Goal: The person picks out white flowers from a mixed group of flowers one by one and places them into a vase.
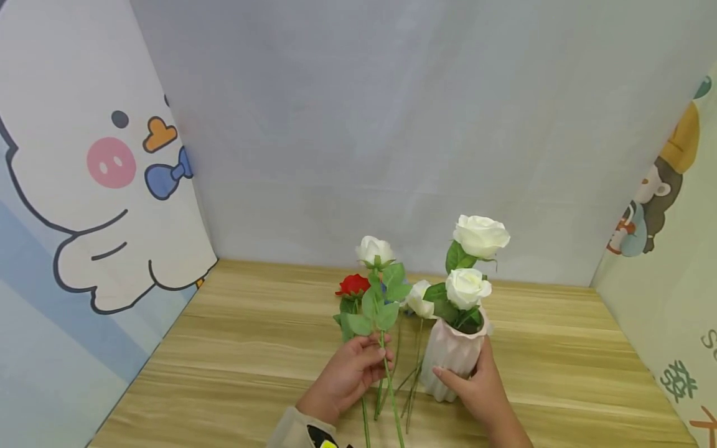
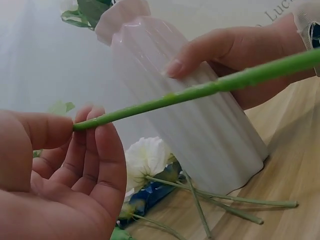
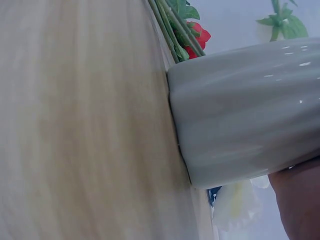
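Observation:
In the head view my left hand point(image 1: 348, 376) pinches the green stem point(image 2: 200, 91) of a white rose point(image 1: 374, 251) between thumb and fingers. The rose stands upright above the hand, and its stem runs down toward me. To the right, my right hand point(image 1: 483, 389) grips a pale pink ribbed vase point(image 1: 452, 356), thumb across its front. Two white roses point(image 1: 480, 236) rise from the vase's mouth, their leaves at the rim. In the right wrist view the vase's base point(image 3: 200, 135) sits on the wooden table.
A red rose point(image 1: 354, 285) lies behind the left hand, partly covered by the held rose's leaves. Another white rose point(image 1: 420, 300) lies left of the vase, beside something dark blue point(image 2: 159, 192). Several stems spread over the table point(image 1: 252, 336). A grey backdrop point(image 1: 336, 124) stands behind.

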Available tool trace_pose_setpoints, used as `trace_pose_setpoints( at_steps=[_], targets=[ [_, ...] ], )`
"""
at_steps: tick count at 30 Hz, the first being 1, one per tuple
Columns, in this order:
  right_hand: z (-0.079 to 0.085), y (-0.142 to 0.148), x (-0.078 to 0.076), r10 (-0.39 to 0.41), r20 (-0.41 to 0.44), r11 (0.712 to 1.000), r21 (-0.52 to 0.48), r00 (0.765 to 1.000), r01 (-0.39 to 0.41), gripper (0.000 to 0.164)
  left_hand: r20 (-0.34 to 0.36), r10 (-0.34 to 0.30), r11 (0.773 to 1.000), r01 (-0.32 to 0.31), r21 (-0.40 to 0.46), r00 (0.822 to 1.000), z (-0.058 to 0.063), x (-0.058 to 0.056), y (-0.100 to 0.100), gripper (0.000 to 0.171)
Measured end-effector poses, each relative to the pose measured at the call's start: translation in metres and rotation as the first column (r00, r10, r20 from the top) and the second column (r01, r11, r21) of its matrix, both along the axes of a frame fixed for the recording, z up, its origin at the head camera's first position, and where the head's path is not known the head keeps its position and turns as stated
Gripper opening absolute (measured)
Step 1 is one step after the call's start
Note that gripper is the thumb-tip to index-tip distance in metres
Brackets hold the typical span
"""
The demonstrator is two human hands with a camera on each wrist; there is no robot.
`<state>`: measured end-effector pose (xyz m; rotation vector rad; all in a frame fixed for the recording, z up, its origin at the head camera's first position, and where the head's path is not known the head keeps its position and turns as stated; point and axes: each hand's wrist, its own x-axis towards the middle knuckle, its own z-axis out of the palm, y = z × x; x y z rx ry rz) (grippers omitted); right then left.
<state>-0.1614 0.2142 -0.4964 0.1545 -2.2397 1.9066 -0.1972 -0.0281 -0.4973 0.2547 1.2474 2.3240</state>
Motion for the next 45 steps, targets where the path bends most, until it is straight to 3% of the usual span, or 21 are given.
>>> trace_pose_setpoints(
  at_steps=[8, 19, 23, 28, 37, 41, 45],
  targets=[
    [0.001, 0.0, 0.001, 0.003, 0.003, 1.0, -0.006, 1.0, -0.003, 0.091, -0.103, -0.047, 0.999, 0.047, -0.006, 0.994, 0.011, 0.001, -0.007, 0.019],
    [0.001, 0.0, 0.0, 0.005, 0.015, 1.0, 0.004, 1.0, -0.005, 0.091, -0.171, 0.046, 0.994, -0.029, 0.101, 0.984, 0.027, 0.006, -0.01, 0.021],
    [0.001, 0.0, 0.001, 0.008, 0.008, 1.0, -0.003, 1.0, -0.008, 0.09, -0.198, 0.037, 0.985, -0.002, 0.174, 0.979, 0.035, 0.01, -0.01, 0.02],
    [0.002, -0.001, 0.001, 0.009, 0.005, 1.0, -0.006, 1.0, -0.009, 0.09, -0.275, 0.01, 0.963, 0.065, 0.263, 0.961, 0.044, 0.015, -0.009, 0.023],
    [0.0, 0.001, 0.0, 0.027, -0.01, 1.0, 0.002, 1.0, -0.027, 0.09, -0.369, 0.021, 0.96, 0.084, 0.268, 0.929, 0.055, 0.019, -0.007, 0.028],
    [-0.001, 0.001, 0.0, 0.024, -0.006, 1.0, -0.001, 1.0, -0.024, 0.091, -0.387, 0.05, 0.964, 0.056, 0.258, 0.921, 0.057, 0.02, -0.006, 0.027],
    [-0.002, 0.0, -0.001, 0.0, -0.014, 1.0, 0.0, 1.0, 0.0, 0.091, -0.395, 0.119, 0.972, -0.026, 0.234, 0.911, 0.059, 0.021, -0.007, 0.025]
  ],
)
